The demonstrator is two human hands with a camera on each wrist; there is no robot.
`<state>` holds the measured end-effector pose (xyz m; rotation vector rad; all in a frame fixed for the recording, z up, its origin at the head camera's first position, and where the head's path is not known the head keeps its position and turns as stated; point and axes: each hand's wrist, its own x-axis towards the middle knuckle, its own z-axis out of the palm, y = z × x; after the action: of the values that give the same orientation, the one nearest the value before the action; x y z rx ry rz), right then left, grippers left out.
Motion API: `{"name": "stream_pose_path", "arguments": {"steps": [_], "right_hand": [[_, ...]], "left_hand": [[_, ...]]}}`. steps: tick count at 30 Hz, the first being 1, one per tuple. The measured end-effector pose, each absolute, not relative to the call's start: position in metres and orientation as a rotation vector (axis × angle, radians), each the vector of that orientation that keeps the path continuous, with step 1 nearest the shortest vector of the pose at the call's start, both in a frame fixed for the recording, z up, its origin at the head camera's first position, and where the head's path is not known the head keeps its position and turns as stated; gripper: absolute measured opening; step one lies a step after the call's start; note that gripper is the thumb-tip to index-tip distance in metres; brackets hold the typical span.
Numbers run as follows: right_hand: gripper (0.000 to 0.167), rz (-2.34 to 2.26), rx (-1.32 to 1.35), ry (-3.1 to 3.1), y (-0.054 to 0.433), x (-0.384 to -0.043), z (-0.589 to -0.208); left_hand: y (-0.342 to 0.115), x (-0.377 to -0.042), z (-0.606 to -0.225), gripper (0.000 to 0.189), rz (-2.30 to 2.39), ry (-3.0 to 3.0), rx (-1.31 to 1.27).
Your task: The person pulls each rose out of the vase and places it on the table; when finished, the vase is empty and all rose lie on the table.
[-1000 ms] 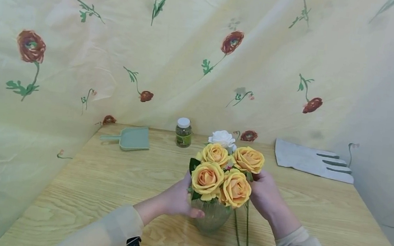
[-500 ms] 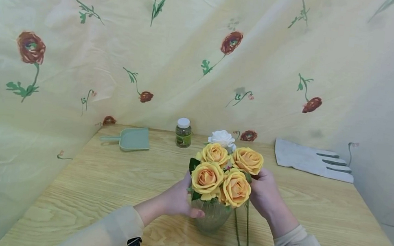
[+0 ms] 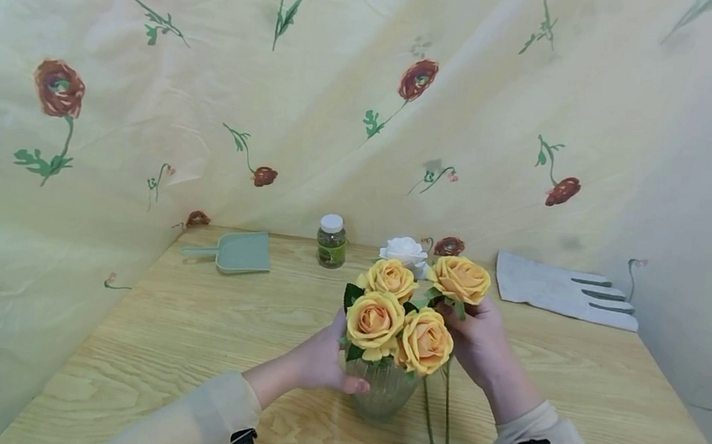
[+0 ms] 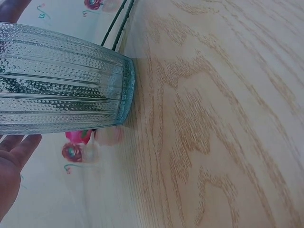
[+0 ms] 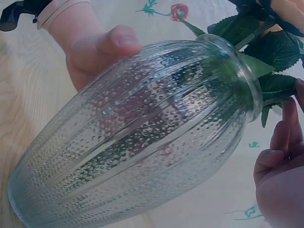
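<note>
A clear ribbed glass vase [image 3: 384,396] stands on the table with several yellow roses [image 3: 374,322] and a white rose [image 3: 403,251] above its mouth. My left hand [image 3: 319,358] grips the vase's side, its thumb across the front. At the upper right of the bunch, my right hand [image 3: 481,341] pinches one yellow rose [image 3: 461,279] just below its bloom; the bloom partly hides the fingertips. In the right wrist view, curled fingers [image 5: 280,137] touch green leaves [image 5: 278,88] beside the vase rim. The lower ends of stems inside show only blurred through the textured glass.
Two long green stems [image 3: 429,438] extend along the vase's right side to the front edge of view. Towards the back are a pale green dustpan [image 3: 244,250], a white-lidded jar [image 3: 331,241] and a grey-white glove [image 3: 561,288]. A floral cloth [image 3: 316,113] hangs behind the table.
My right hand has shifted the upper right yellow rose outward and slightly up, leaving a gap between it and the other blooms. The left hand keeps its place on the vase.
</note>
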<state>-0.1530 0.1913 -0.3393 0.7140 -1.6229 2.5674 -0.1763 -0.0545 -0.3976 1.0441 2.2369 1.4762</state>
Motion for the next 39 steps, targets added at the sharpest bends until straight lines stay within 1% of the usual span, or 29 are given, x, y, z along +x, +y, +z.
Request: {"name": "stream_pose_path", "arguments": {"steps": [6, 14, 17, 23, 30, 39], "right_hand": [[0.023, 2.571, 0.741, -1.528, 0.191, -0.154, -0.334], [0.023, 2.628, 0.682, -1.378, 0.191, -0.148, -0.333], [0.023, 2.622, 0.735, -1.326, 0.191, -0.147, -0.332], [0.024, 2.662, 0.854, -1.026, 0.195, -0.147, -0.325], [0.02, 2.681, 0.752, -0.891, 0.2, -0.146, -0.32], [0.017, 2.683, 0.71, -0.72, 0.204, -0.145, -0.322]], "left_hand": [[-0.053, -0.176, -0.397, 0.118, 1.471, 2.233, 1.029], [-0.052, -0.175, -0.397, 0.12, 1.468, 2.259, 1.049], [-0.051, -0.174, -0.398, 0.121, 1.467, 2.274, 1.056], [-0.051, -0.173, -0.4, 0.121, 1.467, 2.291, 1.058], [-0.052, -0.173, -0.401, 0.118, 1.501, 2.279, 1.032], [-0.052, -0.171, -0.401, 0.118, 1.505, 2.284, 1.056]]}}
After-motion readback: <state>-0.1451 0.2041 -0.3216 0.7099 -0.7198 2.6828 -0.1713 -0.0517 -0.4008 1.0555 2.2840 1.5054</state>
